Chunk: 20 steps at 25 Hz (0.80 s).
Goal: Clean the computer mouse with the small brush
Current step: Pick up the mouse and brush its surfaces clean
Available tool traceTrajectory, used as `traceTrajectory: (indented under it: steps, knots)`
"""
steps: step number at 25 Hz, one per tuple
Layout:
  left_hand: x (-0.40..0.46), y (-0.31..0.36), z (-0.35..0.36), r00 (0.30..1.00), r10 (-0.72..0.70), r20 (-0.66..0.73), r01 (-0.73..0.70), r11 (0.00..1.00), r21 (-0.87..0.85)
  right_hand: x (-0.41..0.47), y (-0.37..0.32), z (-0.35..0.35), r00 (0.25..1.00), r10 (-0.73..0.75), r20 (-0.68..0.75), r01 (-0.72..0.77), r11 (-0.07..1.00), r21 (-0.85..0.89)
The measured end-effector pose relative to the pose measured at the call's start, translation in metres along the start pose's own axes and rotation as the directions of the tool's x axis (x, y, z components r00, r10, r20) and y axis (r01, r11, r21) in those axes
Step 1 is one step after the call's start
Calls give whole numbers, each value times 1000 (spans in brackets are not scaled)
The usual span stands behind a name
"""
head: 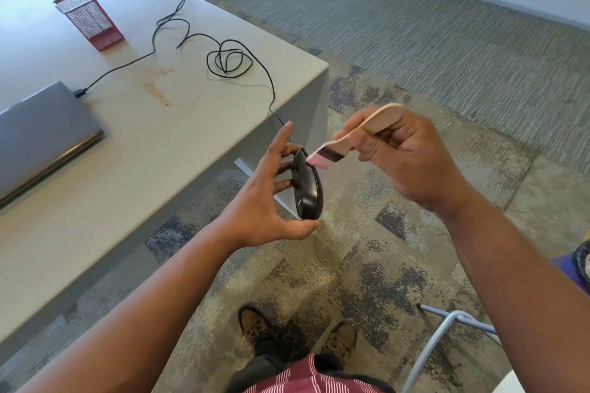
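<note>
Mouse (307, 186) held off table edge (287, 112), brush (332, 155) touching.

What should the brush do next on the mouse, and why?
Probably sweep down the mouse: the brush in the right hand has bristles touching only its top end, while the left hand holds it on edge.

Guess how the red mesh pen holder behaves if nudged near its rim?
The mesh pen holder looks light, being open wire mesh, and it appears empty. Tall over a small base, it would probably tip rather than slide on the smooth desk.
</note>
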State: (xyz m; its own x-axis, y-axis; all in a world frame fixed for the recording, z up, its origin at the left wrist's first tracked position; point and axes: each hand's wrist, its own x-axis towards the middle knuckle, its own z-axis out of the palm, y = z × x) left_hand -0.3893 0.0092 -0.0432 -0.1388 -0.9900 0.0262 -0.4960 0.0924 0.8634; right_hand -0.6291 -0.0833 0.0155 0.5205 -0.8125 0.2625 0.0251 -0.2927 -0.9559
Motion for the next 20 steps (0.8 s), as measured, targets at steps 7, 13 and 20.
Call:
traceTrajectory:
  steps: [7,13,20]
  knots:
    - [-2,1,-1,1000,16,0,-16,1000,4,-10,3,-6,977,156,146,-172,980,105]
    - [-1,7,4,1000,16,-11,-16,999,-36,-8,20,1,955,289,-68,-290,957,2]
    - [-1,4,4,1000,-9,2,9,1000,15,-7,5,14,978,-74,-198,80,996,26]
